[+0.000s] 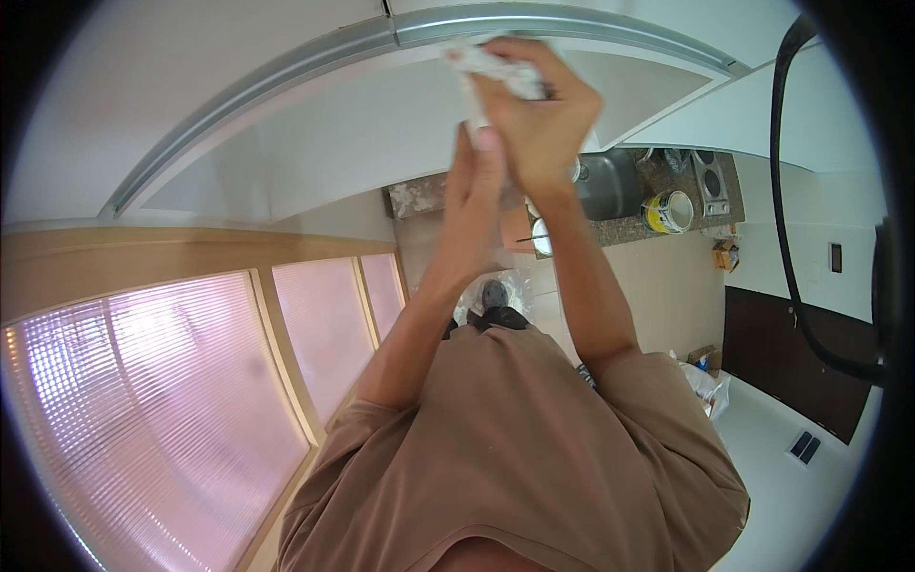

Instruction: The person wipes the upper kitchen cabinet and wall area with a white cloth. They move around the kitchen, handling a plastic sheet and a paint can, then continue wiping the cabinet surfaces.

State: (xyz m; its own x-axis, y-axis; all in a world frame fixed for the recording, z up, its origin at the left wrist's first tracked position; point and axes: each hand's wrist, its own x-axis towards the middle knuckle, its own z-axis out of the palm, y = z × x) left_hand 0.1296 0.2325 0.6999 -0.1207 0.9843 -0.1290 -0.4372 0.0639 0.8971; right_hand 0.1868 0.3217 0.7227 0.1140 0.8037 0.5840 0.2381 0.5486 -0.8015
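My right hand (540, 114) is raised at the top centre, its fingers closed round a crumpled white cloth (493, 68), blurred, just below a grey metal rail (572, 23) on the white cabinets. Just below and left of it, my left hand (477, 168) has its fingers and thumb at a hanging end of the same cloth. How firmly the left fingers grip it cannot be told. Behind both hands is a white cabinet panel (343, 161).
Far below right, a stone countertop (622, 230) bears a metal sink (607, 186), a yellow-labelled paint bucket (668, 212) and an electric hotplate (711, 184). Ribbed translucent windows (171, 415) line the left. A black cable (783, 214) hangs at right. A dark door (793, 357) stands beyond.
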